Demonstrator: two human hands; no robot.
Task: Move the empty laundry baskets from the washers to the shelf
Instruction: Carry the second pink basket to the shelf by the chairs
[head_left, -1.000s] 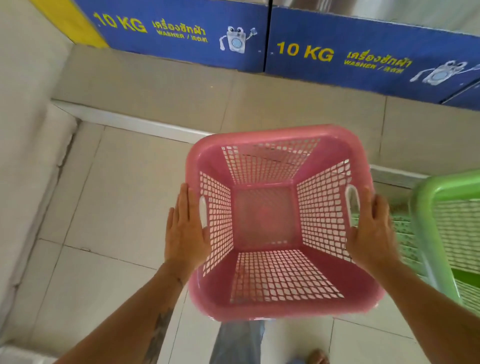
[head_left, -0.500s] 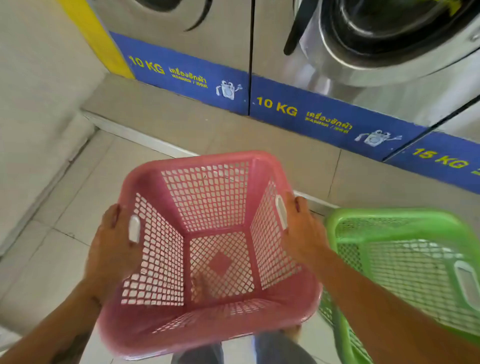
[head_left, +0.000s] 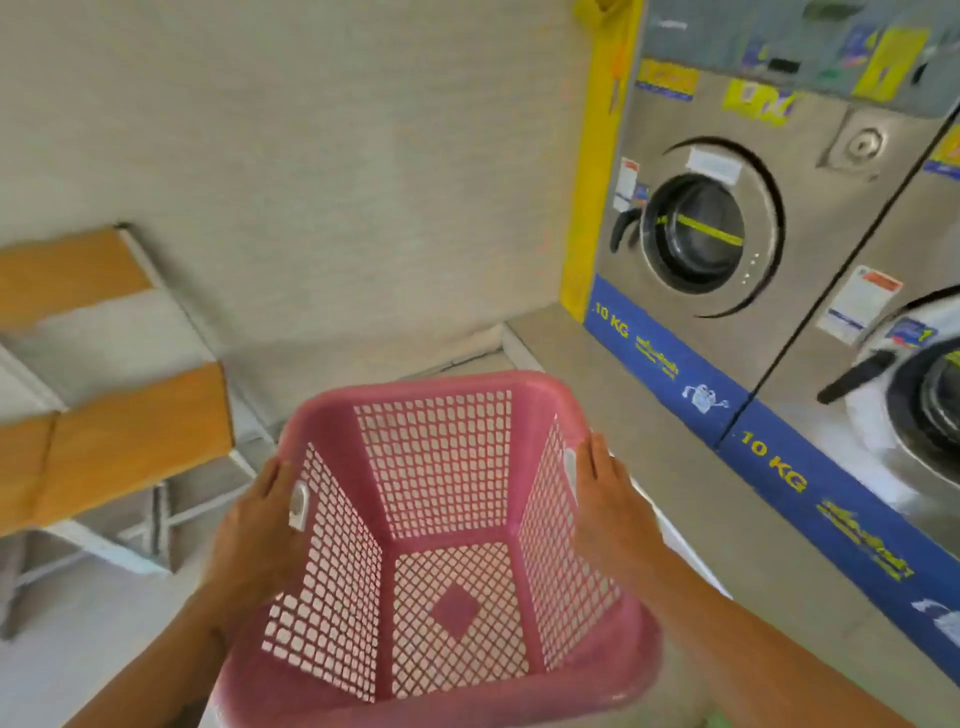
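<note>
An empty pink lattice laundry basket (head_left: 441, 545) is held up off the floor in front of me. My left hand (head_left: 260, 535) grips its left handle slot, fingers curled round the rim. On the opposite side my right hand (head_left: 608, 499) grips the right handle slot. A shelf (head_left: 135, 421) with orange wooden boards on a white metal frame stands at the left against the wall. Two steel front-loading washers (head_left: 727, 234) marked 10 KG line the right side on a raised step.
The beige wall (head_left: 311, 156) fills the background between shelf and washers. A yellow strip (head_left: 597, 156) borders the left washer. The raised concrete step (head_left: 597, 374) runs along the washers' base. Bare tiled floor lies under the shelf.
The view has swung left and up from the washers' base toward the wall and shelf. The pink basket stays in both hands. The green basket has dropped out of view.
</note>
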